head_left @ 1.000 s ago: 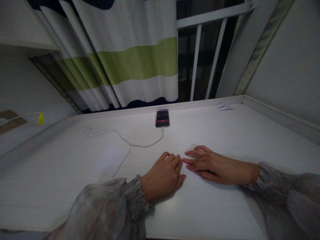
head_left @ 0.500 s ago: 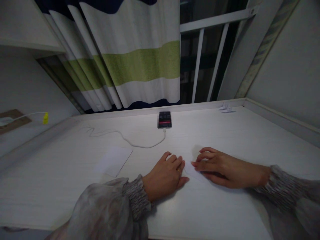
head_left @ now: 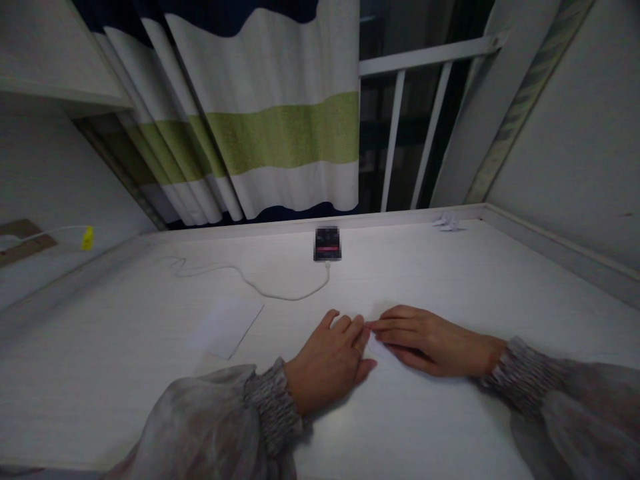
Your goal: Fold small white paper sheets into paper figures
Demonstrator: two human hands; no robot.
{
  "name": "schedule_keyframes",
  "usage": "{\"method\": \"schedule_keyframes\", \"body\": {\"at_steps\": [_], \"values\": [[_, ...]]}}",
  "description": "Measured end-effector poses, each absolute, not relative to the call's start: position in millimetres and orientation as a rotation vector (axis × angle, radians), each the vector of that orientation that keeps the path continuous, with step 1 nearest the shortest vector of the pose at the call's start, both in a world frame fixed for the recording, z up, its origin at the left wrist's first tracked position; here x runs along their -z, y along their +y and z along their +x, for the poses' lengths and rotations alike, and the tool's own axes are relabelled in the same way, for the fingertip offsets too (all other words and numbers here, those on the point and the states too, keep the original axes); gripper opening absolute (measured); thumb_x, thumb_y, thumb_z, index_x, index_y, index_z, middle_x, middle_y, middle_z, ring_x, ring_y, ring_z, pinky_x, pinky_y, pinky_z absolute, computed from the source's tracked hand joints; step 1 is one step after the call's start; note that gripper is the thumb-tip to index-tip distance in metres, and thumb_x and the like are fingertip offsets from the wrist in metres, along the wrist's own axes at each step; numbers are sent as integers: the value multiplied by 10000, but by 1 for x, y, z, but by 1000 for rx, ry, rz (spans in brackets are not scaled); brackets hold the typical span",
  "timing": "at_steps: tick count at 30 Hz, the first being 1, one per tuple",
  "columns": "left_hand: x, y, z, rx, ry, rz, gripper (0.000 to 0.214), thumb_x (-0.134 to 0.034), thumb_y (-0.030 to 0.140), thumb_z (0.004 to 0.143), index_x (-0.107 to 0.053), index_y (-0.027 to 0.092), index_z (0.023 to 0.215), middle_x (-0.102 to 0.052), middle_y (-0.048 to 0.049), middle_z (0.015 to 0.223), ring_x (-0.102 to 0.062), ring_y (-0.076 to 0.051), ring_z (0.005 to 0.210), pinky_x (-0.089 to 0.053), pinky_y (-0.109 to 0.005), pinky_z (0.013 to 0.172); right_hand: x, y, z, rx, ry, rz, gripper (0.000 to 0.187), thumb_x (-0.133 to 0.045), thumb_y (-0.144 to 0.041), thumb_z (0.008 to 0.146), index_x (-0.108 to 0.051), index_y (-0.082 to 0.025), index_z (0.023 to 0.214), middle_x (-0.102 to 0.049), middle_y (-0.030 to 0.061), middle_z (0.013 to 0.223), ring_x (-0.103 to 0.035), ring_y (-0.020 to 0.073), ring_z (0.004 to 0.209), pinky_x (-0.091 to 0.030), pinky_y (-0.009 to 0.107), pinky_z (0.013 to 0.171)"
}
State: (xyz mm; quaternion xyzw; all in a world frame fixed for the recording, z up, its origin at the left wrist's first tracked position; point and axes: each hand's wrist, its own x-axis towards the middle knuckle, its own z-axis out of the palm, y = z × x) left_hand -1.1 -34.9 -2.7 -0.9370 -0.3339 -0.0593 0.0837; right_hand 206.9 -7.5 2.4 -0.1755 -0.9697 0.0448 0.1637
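Note:
A small folded piece of white paper (head_left: 386, 351) lies flat on the table, partly covered by my hands. My left hand (head_left: 334, 360) rests palm down at its left end, fingers slightly bent and the thumb held apart. From the right, my right hand (head_left: 434, 341) lies over the paper with fingers stretched out, their tips meeting the left fingertips at the paper's upper left corner. Both hands press on the paper rather than wrap round it. The paper's far edge is hidden under the right fingers.
Left of my hands lies a stack of white paper sheets (head_left: 227, 327). A phone (head_left: 327, 244) with a blurred screen sits at the back, its white cable (head_left: 280, 297) trailing left. Small folded paper pieces (head_left: 449, 223) lie at the back right of the white table (head_left: 125, 387).
My right hand has moved left along the paper, its fingers flatter, until its tips reach my left hand. My left hand has stayed nearly in place. The view has tilted slightly.

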Motion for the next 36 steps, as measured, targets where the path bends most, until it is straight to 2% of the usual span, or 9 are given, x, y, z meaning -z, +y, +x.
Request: {"method": "schedule_keyframes", "body": {"at_steps": [4,8,11,14,20,23,27,31,36], "values": [[1,-29,-6,343,-1070,-2980,376,-478,342,805,-527,108,1096,-564,-112,1040,-496,-217,950,-398,-369,847,-2,-9,205,-91,-2768,-515,291,-426,-150,831,-597,-118,1065,-631,93,1077,-528,185,1003,-451,338,879],[5,-13,-15,714,-1349,-3013,211,-445,203,812,-640,130,848,-583,-91,993,-518,-175,927,-415,-311,841,-1,-9,205,-41,-2771,-499,284,-432,-156,830,-613,-126,1046,-627,95,1085,-531,194,1016,-441,353,892],[8,0,-19,923,-1564,-2966,185,-502,175,770,-639,136,886,-581,-82,931,-526,-174,892,-427,-318,812,-2,-10,204,-50,-2755,-515,271,-432,-158,834,-624,-137,1024,-633,89,1073,-536,187,1005,-441,350,889],[10,5,-18,982,-1620,-3041,245,-614,232,703,-630,154,934,-560,-81,951,-508,-192,919,-411,-350,834,-3,-12,202,-47,-2752,-542,255,-433,-177,843,-634,-130,993,-642,94,1041,-532,190,995,-444,350,880],[10,5,-8,991,-1677,-3104,201,-688,259,646,-625,163,812,-541,-59,914,-481,-190,917,-369,-349,852,0,-15,195,-96,-2721,-610,240,-443,-231,855,-628,-150,985,-635,87,1034,-518,205,1001,-423,382,891],[9,5,-5,938,-1724,-3094,220,-695,253,638,-597,150,807,-531,-63,918,-467,-194,925,-360,-349,856,3,-16,192,-251,-2612,-699,198,-480,-220,834,-621,-169,963,-631,81,1013,-512,201,1012,-409,392,901],[7,4,-4,873,-1706,-3087,303,-678,252,656,-557,143,912,-513,-77,973,-439,-205,961,-343,-368,881,8,-19,186,-581,-2390,-938,143,-549,-171,764,-582,-173,903,-603,77,990,-533,183,952,-431,367,848],[6,0,-4,838,-1721,-3102,231,-660,247,673,-571,143,860,-497,-84,997,-428,-208,979,-339,-368,889,10,-21,179,-861,-2133,-1147,232,-573,-108,676,-529,-179,892,-590,38,892,-555,165,805,-453,330,743],[6,-1,-7,915,-1670,-3119,281,-675,260,654,-569,161,895,-508,-69,970,-443,-202,959,-357,-380,873,12,-20,174,-1047,-1947,-1106,281,-546,-37,622,-494,-185,856,-561,13,848,-543,150,818,-436,319,773]]}}
